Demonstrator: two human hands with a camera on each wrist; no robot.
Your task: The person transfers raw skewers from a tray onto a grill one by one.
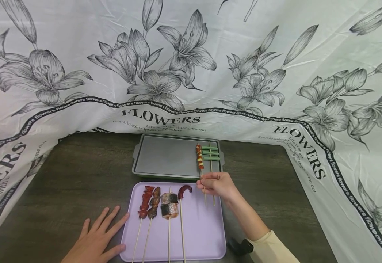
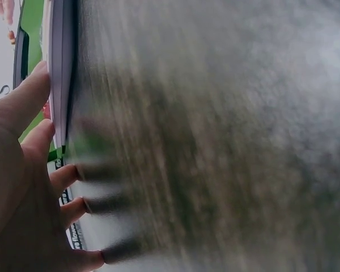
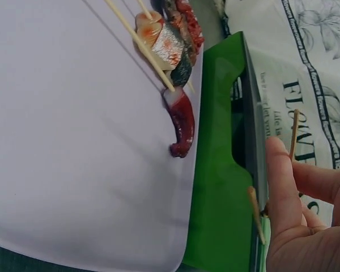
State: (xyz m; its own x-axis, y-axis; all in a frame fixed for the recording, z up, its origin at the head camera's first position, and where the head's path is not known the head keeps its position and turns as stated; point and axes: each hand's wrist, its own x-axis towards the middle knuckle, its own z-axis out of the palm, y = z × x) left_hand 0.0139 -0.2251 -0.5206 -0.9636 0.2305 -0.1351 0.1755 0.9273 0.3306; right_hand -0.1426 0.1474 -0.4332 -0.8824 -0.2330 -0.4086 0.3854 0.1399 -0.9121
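My right hand (image 1: 220, 184) pinches the bamboo stick of a skewer threaded with small red and pale yellow pieces (image 1: 199, 156). The pieces lie at the right end of a grey griddle (image 1: 168, 155). Beside them is a skewer holding several green sticks (image 1: 210, 153), its handle reaching over the griddle's front edge. On the left, my left hand (image 1: 94, 237) spreads its fingers on the table, thumb and index finger touching the rim of a lilac tray (image 1: 201, 237). In the left wrist view these fingers (image 2: 39, 136) meet the tray's side.
The tray carries a red meat skewer (image 1: 146, 202), a brown meat skewer (image 1: 154, 202), a skewer of fish-like chunks with dark skin (image 1: 169, 205) and a curled dark red tentacle-like skewer (image 1: 184, 190). The griddle's base (image 3: 215, 170) is green. A flower-printed cloth (image 1: 243, 120) surrounds the dark table (image 1: 79, 175).
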